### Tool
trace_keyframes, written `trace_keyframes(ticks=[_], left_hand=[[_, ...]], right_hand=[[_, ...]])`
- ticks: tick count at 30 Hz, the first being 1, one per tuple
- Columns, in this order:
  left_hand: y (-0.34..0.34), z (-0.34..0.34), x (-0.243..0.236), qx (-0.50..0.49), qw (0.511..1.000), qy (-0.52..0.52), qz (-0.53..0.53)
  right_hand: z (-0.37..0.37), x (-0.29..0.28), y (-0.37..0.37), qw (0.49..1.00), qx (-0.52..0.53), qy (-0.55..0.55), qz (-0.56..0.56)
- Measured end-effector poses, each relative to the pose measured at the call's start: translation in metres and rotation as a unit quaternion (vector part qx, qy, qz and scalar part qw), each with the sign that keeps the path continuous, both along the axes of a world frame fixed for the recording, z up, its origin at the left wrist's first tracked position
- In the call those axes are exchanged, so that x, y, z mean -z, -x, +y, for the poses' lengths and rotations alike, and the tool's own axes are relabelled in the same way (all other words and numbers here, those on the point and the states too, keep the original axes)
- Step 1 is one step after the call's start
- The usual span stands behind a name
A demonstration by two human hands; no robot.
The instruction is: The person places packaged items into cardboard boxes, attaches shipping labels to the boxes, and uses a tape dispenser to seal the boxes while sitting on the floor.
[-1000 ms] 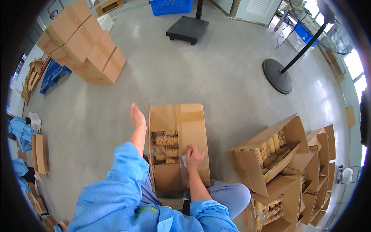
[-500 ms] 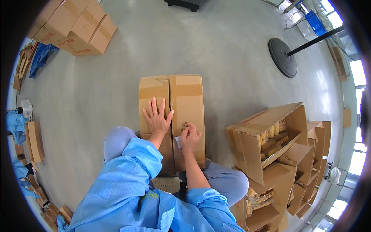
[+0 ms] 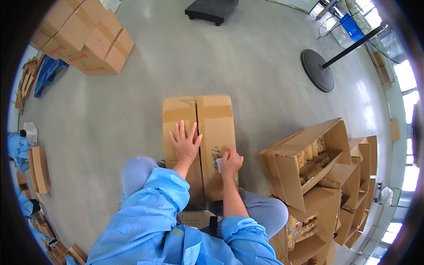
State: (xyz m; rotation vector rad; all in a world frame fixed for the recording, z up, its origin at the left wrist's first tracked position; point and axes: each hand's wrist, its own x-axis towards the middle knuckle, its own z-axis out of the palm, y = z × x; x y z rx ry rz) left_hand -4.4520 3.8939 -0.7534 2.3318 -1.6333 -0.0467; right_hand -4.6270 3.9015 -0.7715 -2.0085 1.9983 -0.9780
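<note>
A closed cardboard box [image 3: 216, 112] with brown tape across its top stands in front of me, between my knees. On its left flap my left hand [image 3: 186, 148] lies flat, fingers spread. My right hand [image 3: 232, 162] rests on the right flap, its fingers curled in a pinch. A small white slip [image 3: 219, 165], apparently paper, pokes out from under that hand. Whatever the fingertips pinch is hidden. Dark handwritten marks [image 3: 216, 154] run along the flap beside the right hand.
At my right stand open cartons [image 3: 282, 159] holding bagged, corn-like cobs [image 3: 309, 152]. Stacked closed cartons [image 3: 104, 48] are at the far left. A black wheeled platform [image 3: 212, 9] sits at the far side, and a round black pole base [image 3: 317, 70] at the far right.
My right hand has shifted right along the flap with the white slip, and more handwriting shows beside it. My left hand stays flat on the box. The whole view has tilted slightly.
</note>
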Motion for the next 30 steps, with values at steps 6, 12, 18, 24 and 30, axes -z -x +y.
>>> trace_keyframes(ticks=[6, 12, 18, 24, 30], left_hand=[[-0.001, -0.024, -0.003, 0.021, 1.000, 0.011, -0.008], [-0.002, -0.057, -0.008, 0.003, 0.999, 0.039, 0.015], [-0.012, -0.086, -0.008, -0.017, 0.999, 0.041, 0.023], [-0.013, -0.089, -0.006, -0.002, 1.000, 0.031, -0.004], [-0.014, -0.088, -0.010, -0.065, 0.991, 0.080, 0.087]], right_hand=[[-0.001, 0.002, -0.001, 0.999, 0.028, -0.016, -0.041], [-0.005, 0.004, 0.005, 1.000, 0.022, -0.001, -0.017], [-0.005, 0.003, 0.001, 0.995, 0.032, 0.011, -0.091], [-0.004, 0.005, 0.002, 0.987, 0.040, -0.037, -0.153], [-0.006, 0.009, 0.002, 0.984, 0.055, -0.021, -0.167]])
